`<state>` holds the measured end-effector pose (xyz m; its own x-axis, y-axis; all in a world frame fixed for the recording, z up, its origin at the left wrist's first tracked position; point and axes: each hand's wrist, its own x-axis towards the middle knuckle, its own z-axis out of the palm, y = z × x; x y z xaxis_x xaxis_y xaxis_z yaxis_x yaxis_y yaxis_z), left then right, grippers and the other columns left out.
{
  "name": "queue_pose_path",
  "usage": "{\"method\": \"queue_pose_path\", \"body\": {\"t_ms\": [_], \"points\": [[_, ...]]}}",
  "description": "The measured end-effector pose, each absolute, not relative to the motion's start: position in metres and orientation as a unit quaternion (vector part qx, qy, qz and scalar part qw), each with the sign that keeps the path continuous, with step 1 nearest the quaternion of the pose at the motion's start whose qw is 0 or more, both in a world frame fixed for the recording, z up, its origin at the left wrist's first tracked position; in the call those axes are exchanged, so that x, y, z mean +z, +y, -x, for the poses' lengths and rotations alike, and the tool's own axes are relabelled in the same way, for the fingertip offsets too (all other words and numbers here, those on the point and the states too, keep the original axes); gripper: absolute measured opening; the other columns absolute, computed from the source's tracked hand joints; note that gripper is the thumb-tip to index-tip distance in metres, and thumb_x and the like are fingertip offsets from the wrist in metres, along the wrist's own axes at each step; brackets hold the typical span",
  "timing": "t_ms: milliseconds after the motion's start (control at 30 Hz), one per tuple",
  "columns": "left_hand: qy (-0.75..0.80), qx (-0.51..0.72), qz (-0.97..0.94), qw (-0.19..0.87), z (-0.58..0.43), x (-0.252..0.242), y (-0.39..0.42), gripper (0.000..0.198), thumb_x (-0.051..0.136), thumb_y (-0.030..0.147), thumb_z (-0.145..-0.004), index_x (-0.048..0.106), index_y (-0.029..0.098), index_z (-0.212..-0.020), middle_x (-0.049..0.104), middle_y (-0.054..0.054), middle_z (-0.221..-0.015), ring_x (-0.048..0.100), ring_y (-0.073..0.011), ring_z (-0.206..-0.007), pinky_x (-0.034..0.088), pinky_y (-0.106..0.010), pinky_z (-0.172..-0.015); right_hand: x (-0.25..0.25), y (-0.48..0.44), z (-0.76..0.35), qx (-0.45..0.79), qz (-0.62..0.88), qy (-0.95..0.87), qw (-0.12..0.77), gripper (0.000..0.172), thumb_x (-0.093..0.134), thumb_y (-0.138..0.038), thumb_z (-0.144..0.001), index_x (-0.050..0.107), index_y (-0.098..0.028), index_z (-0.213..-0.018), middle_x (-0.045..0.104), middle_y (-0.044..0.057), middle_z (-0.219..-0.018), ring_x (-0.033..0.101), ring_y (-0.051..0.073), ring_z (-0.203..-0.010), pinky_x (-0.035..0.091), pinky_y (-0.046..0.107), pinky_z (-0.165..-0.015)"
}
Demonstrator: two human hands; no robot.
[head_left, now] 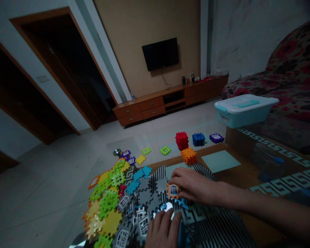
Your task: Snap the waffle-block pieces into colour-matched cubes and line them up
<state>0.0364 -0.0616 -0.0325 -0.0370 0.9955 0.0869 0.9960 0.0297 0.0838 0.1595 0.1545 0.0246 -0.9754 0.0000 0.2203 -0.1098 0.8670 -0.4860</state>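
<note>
The right hand [196, 184], open and palm-down, rests its fingertips on a light, stiff orange-rimmed plastic window tile [173, 190], easiest pinched by its notched edge, at one o'clock from the open left hand [162, 231].

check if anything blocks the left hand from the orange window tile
Yes: a small white-and-blue plastic piece lies just ahead of the fingertips of the left hand, on the way to the orange window tile, which sits under the fingers of the right hand.

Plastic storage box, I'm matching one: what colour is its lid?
The lid is white with a teal handle; head view.
</note>
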Motion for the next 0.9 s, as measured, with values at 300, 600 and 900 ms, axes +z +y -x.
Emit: {"method": "queue_pose_path", "body": {"t_ms": [300, 600, 900], "points": [[-0.899, -0.044, 0.435, -0.033, 0.042, 0.051, -0.031, 0.040, 0.056, 0.027, -0.081, 0.058, 0.014, -0.118, 0.062, -0.015, -0.122, 0.052, -0.0319, -0.117, 0.039, -0.046, -0.098, 0.022, 0.166, -0.022, 0.261, -0.111, -0.958, 0.046, 0.045, 0.076, -0.025, -0.076, 0.062, -0.013, -0.117, 0.063, 0.011, -0.116, 0.055, 0.022, -0.106, 0.043, 0.030, -0.089], [-0.894, -0.089, 0.424, -0.115, 0.089, 0.037, -0.027, 0.025, 0.065, 0.024, -0.064, 0.056, 0.018, -0.087, 0.067, -0.005, -0.095, 0.061, -0.0218, -0.091, 0.046, -0.030, -0.080, 0.023, 0.147, 0.042, 0.203, -0.081, -0.976, 0.017, 0.034, 0.082, -0.029, -0.062, 0.068, -0.019, -0.091, 0.064, -0.002, -0.080, 0.056, 0.019, -0.077, 0.042, 0.029, -0.072], [-0.876, -0.226, 0.424, -0.043, 0.097, 0.039, -0.032, 0.032, 0.055, 0.034, -0.070, 0.050, 0.019, -0.098, 0.061, -0.009, -0.102, 0.058, -0.0264, -0.100, 0.047, -0.041, -0.087, 0.050, 0.136, -0.081, 0.250, -0.056, -0.961, 0.103, 0.059, 0.076, -0.043, -0.073, 0.053, -0.015, -0.119, 0.052, 0.013, -0.112, 0.049, 0.027, -0.103, 0.043, 0.036, -0.086]]}}
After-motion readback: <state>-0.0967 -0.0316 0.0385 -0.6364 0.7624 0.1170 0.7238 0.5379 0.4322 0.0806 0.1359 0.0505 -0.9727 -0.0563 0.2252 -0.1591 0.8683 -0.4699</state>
